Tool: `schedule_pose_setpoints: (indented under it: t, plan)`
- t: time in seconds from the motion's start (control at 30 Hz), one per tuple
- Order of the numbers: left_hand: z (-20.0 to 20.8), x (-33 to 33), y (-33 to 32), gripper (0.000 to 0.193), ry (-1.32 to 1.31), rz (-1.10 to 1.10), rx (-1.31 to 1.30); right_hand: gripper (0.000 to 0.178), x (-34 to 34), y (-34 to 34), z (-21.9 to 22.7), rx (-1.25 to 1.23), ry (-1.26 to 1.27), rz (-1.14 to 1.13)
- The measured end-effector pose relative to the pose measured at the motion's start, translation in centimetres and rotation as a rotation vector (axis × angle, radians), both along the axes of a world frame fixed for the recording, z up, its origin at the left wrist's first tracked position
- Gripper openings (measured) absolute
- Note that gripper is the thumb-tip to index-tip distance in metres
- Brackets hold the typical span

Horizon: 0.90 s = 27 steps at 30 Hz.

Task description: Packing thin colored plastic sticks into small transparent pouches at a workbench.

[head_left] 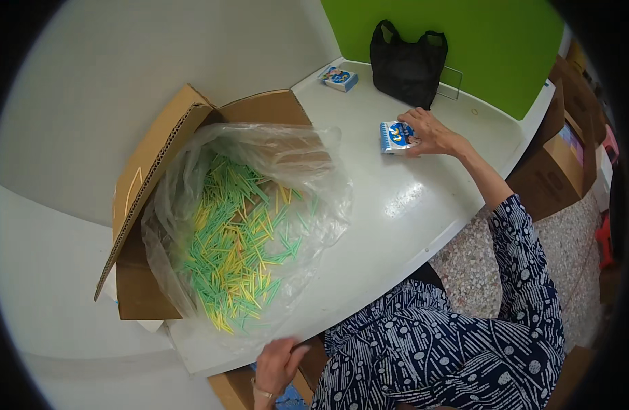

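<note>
My right hand (430,133) is closed around the right end of a small blue-and-white packet (394,138), which stands on the white table. Just beyond the table's front edge, my left hand (277,365) is low beside an open cardboard box (234,391); its thumb is apart from the slightly blurred fingers, and nothing shows in it. To the left, many thin green and yellow sticks (239,246) lie heaped in a clear plastic bag (331,198). That bag spills out of a tipped cardboard carton (147,287) onto the table.
A similar blue-and-white packet (340,78) sits at the table's back corner. Against the green panel (478,41) leans a black bag (407,65), with a wire stand (451,83) beside it. Cardboard boxes (557,171) stand on the speckled floor (465,253) at right.
</note>
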State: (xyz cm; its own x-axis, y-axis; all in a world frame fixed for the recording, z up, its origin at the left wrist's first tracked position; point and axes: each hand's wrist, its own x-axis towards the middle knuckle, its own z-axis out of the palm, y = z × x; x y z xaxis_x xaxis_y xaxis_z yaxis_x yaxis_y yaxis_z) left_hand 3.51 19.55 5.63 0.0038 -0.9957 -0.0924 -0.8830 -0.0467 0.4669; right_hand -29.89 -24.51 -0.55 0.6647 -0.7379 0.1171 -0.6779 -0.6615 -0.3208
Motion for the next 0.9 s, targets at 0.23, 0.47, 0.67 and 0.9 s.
schedule_pose_setpoints:
  t: [0.23,0.47,0.67,0.9]
  plan:
    - [-0.1,-6.6,-15.8,0.026,0.277,-0.098,-0.519,0.076,2.8,8.2,4.4,-0.173,-0.114,0.017]
    - [-4.0,-10.5,-22.8,0.021,-0.005,-0.069,-0.621,0.06,8.0,14.8,2.3,-0.353,-0.219,0.129]
    - [-5.6,-11.3,-22.7,0.012,-0.227,-0.039,-0.551,0.04,9.7,16.6,0.8,-0.444,-0.133,0.099]
    - [-8.2,-10.0,-25.2,0.007,-0.212,-0.037,-0.626,0.06,8.4,17.0,0.2,-0.354,-0.046,0.036]
